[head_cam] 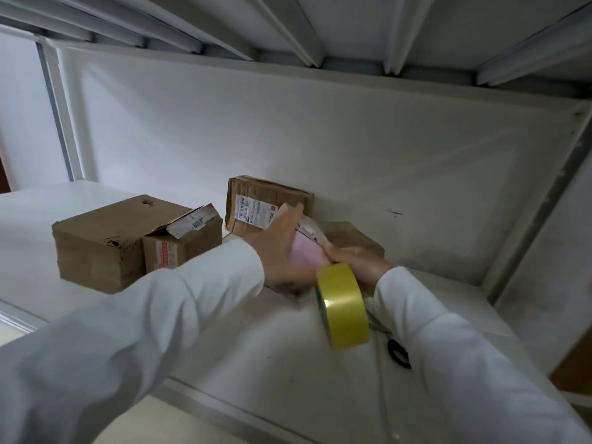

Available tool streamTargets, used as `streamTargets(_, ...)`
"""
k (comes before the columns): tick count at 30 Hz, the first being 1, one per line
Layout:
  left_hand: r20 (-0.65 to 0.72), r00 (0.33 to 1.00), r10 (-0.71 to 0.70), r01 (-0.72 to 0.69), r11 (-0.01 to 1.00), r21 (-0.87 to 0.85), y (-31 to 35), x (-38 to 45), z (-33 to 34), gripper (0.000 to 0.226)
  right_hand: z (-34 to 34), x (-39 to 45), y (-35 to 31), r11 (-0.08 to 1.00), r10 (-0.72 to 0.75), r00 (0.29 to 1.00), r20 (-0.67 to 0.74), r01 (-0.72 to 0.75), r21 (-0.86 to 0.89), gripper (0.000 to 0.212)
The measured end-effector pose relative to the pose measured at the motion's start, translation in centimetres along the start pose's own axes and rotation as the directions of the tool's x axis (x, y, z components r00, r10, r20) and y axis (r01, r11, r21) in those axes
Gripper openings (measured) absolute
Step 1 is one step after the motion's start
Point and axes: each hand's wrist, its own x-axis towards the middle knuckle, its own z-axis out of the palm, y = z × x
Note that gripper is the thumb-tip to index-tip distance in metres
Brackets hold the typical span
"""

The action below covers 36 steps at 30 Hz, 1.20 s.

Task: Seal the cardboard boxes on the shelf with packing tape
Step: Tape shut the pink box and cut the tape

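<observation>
A small cardboard box with a pink label lies on the white shelf, mostly hidden by my hands. My left hand lies flat on its top with straight fingers. My right hand grips the box's right side, fingers curled at the label's edge. A yellow roll of packing tape stands on edge just in front of my right wrist; what holds it up is hidden.
A large brown box sits at the left with a smaller box against it, one flap raised. A labelled box leans on the back wall. Black-handled scissors lie by my right sleeve. A shelf hangs overhead.
</observation>
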Motion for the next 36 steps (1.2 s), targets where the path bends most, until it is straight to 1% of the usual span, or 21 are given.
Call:
streamTargets(1,0.06,0.996,0.07,-0.077,0.988,0.135,-0.2,-0.7,0.4,0.124,0.1,0.2,1.1,0.999,0.016,1.0,0.011,-0.016,0.03,0.056)
streamTargets(2,0.135,0.985,0.111,-0.143,0.955,0.261,-0.4,-1.3,0.8,0.122,0.4,0.3,2.3,0.997,0.023,0.999,0.031,-0.025,0.066,0.057)
streamTargets(4,0.275,0.955,0.109,-0.233,0.85,0.472,-1.2,-2.0,1.9,0.12,1.2,0.2,4.2,0.995,0.043,0.998,0.052,-0.048,0.092,0.04)
streamTargets(5,0.316,0.944,0.097,-0.261,0.804,0.534,-1.6,-2.0,2.2,0.122,1.3,0.4,4.8,0.992,0.054,0.998,0.03,-0.057,0.109,0.035)
streamTargets(7,0.383,0.919,0.096,-0.33,0.717,0.613,-2.3,-2.3,2.7,0.128,1.2,0.8,5.1,0.99,0.072,0.997,-0.005,-0.07,0.119,0.035)
streamTargets(9,0.36,0.907,0.218,-0.42,0.527,0.739,-3.7,-2.6,3.1,0.14,1.0,1.1,4.7,0.997,0.073,0.997,0.026,-0.074,0.018,0.039)
streamTargets(10,0.304,0.914,0.267,-0.398,0.454,0.797,-4.5,-2.7,3.3,0.144,0.9,1.3,4.8,0.996,0.083,0.996,0.044,-0.081,-0.043,0.04)
streamTargets(13,0.214,0.873,0.438,-0.374,0.321,0.87,-6.6,-1.9,3.8,0.125,0.9,1.2,4.8,0.991,0.118,0.992,0.055,-0.114,-0.069,0.042)
streamTargets(16,0.203,0.84,0.504,-0.362,0.24,0.901,-6.9,-1.0,4.4,0.114,1.1,1.0,4.9,0.987,0.158,0.987,0.016,-0.159,0.012,0.049)
streamTargets(18,0.192,0.863,0.468,-0.342,0.26,0.903,-6.8,-0.8,4.6,0.12,0.9,0.9,5.1,0.976,0.216,0.976,0.02,-0.216,0.005,0.056)
streamTargets(20,0.184,0.892,0.413,-0.328,0.31,0.892,-6.9,-0.8,5.0,0.128,0.5,0.4,4.8,0.958,0.25,0.968,-0.016,-0.25,-0.137,0.073)
streamTargets(22,0.183,0.906,0.383,-0.325,0.35,0.879,-7.0,-0.9,5.5,0.128,-0.2,-0.3,4.2,0.922,0.237,0.966,-0.1,-0.256,-0.29,0.083)
streamTargets(24,0.177,0.905,0.386,-0.332,0.383,0.862,-7.0,-1.0,6.2,0.125,-1.2,-1.0,3.5,0.9,0.305,0.94,-0.151,-0.336,-0.276,0.097)
streamTargets(26,0.154,0.91,0.386,-0.318,0.408,0.856,-6.5,-1.0,6.9,0.124,-1.7,-2.0,2.7,0.865,0.438,0.897,-0.053,-0.437,-0.246,0.105)
streamTargets(27,0.147,0.913,0.381,-0.31,0.412,0.857,-6.4,-0.8,7.1,0.124,-1.8,-2.6,2.3,0.849,0.471,0.882,0.023,-0.446,-0.284,0.1)
streamTargets(29,0.133,0.926,0.353,-0.284,0.42,0.862,-6.3,-0.6,7.4,0.125,-1.9,-3.5,2.2,0.865,0.448,0.882,0.144,-0.388,-0.318,0.076)
streamTargets(30,0.121,0.935,0.333,-0.266,0.434,0.861,-6.3,-0.5,7.4,0.125,-1.8,-4.1,2.1,0.897,0.404,0.898,0.176,-0.351,-0.269,0.065)
streamTargets(32,0.069,0.953,0.296,-0.209,0.473,0.856,-6.3,-0.3,7.1,0.126,-2.1,-4.6,2.1,0.959,0.284,0.932,0.227,-0.275,-0.072,0.039)
streamTargets(33,0.029,0.959,0.283,-0.173,0.498,0.85,-6.2,-0.2,6.7,0.128,-2.2,-4.7,1.7,0.966,0.228,0.947,0.226,-0.248,0.068,0.025)
streamTargets(34,-0.016,0.963,0.269,-0.133,0.525,0.84,-6.0,-0.2,6.1,0.13,-2.3,-4.8,1.1,0.966,0.167,0.968,0.186,-0.198,0.164,0.019)
streamTargets(36,-0.091,0.966,0.242,-0.068,0.58,0.812,-5.6,0.1,5.3,0.133,-2.4,-4.5,-0.5,0.976,0.078,0.994,0.072,-0.091,0.197,0.021)
